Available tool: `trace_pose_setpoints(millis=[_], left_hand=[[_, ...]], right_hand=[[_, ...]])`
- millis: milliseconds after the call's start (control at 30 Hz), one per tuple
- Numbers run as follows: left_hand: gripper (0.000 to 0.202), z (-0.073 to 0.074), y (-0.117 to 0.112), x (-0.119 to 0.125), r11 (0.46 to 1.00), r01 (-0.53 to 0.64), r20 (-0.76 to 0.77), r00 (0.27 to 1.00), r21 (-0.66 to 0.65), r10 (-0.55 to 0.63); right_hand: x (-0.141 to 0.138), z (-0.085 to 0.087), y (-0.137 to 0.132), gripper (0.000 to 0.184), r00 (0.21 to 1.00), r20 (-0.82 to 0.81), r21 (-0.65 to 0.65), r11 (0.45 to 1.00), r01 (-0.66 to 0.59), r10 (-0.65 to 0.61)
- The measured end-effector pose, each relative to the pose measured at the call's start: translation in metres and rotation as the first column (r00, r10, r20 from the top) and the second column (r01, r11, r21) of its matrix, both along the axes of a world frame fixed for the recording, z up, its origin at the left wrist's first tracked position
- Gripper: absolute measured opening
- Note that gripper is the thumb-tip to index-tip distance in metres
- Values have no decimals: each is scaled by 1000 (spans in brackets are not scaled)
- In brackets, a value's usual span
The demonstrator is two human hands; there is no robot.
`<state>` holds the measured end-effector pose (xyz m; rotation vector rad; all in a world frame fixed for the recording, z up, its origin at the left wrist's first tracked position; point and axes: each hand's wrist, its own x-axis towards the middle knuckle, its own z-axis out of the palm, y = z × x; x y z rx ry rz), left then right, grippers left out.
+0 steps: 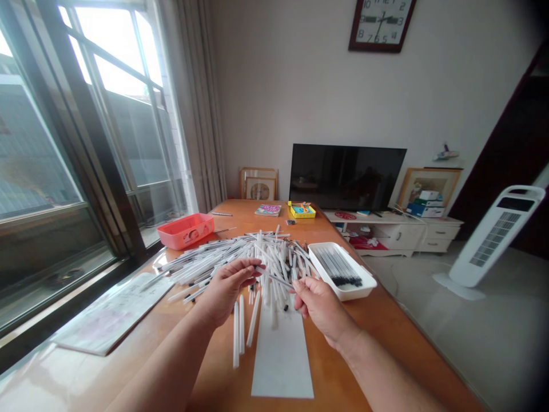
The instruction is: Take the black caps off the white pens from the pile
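Note:
A big pile of white pen barrels (pixel 240 254) lies across the middle of the orange wooden table (pixel 377 337). My left hand (pixel 227 289) hovers at the pile's near edge, fingers pinched on the end of a thin pen refill (pixel 274 278). My right hand (pixel 319 303) pinches the refill's other end. A white tray (pixel 362 286) with dark-tipped refills sits just right of my right hand. Three loose white barrels (pixel 242 323) lie below my left hand, beside a white paper strip (pixel 283 357).
A pink plastic tray (pixel 185 230) stands at the left near the window. A printed sheet (pixel 111 315) lies at the near left. A colourful book (pixel 268 210) and a yellow box (pixel 301 210) sit at the far end. A white fan heater (pixel 493 240) stands on the floor.

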<state>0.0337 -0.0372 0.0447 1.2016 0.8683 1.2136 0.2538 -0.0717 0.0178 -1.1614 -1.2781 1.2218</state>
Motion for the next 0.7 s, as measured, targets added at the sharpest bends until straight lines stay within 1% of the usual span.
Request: trace_pose_setpoints(millis=[67, 133, 300, 400, 467, 533, 633, 700], left_hand=[[36, -1, 0, 0, 1000, -10, 18, 1000, -28, 11], [32, -4, 0, 0, 998, -45, 9, 999, -43, 46], [33, -8, 2, 2, 996, -84, -68, 994, 28, 86], [32, -9, 3, 2, 994, -107, -77, 991, 13, 108], [31, -9, 3, 2, 994, -112, -59, 992, -16, 110], [29, -10, 4, 1, 995, -91, -14, 996, -51, 90], [25, -11, 6, -1, 995, -47, 87, 995, -88, 55], [28, -11, 6, -3, 995, -12, 135, 990, -95, 25]], right_hand=[[0, 0, 0, 44, 1000, 1, 4, 1000, -2, 2], [-1, 0, -1, 42, 1000, 11, 5, 1000, -6, 6], [-1, -2, -1, 36, 1000, 10, 26, 1000, -10, 9], [-1, -1, -2, 27, 999, -35, 75, 997, -22, 24], [-1, 0, -2, 25, 998, -51, 103, 994, -20, 26], [-1, 1, -3, 25, 999, -46, 95, 995, -9, 13], [1, 3, -4, 32, 1000, -19, 56, 998, 0, 1], [1, 5, -4, 37, 1000, -7, 39, 999, -2, 2]])
